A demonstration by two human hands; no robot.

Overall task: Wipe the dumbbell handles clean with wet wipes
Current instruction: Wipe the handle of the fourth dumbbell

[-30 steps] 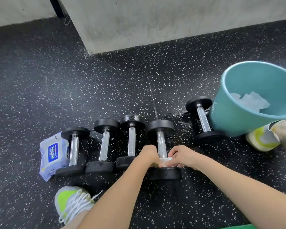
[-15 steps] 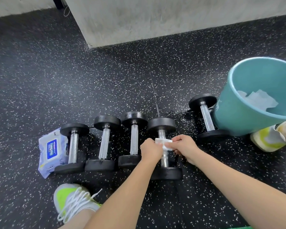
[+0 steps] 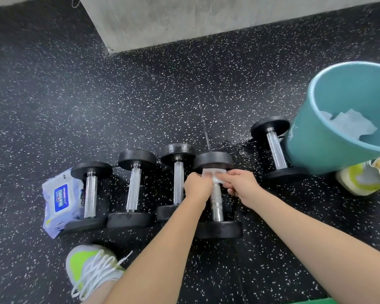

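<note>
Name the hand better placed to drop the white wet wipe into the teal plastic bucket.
Right. The right hand pinches the white wet wipe and lies nearer the teal plastic bucket; the left hand would cross over it.

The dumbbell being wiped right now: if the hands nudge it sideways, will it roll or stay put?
The dumbbell would likely roll sideways: its round black end plates rest on flat floor. It is probably heavy for its size, so a light nudge may not shift it. Both hands, left hand and right hand, hold the wipe around the handle, which steadies it.
</note>
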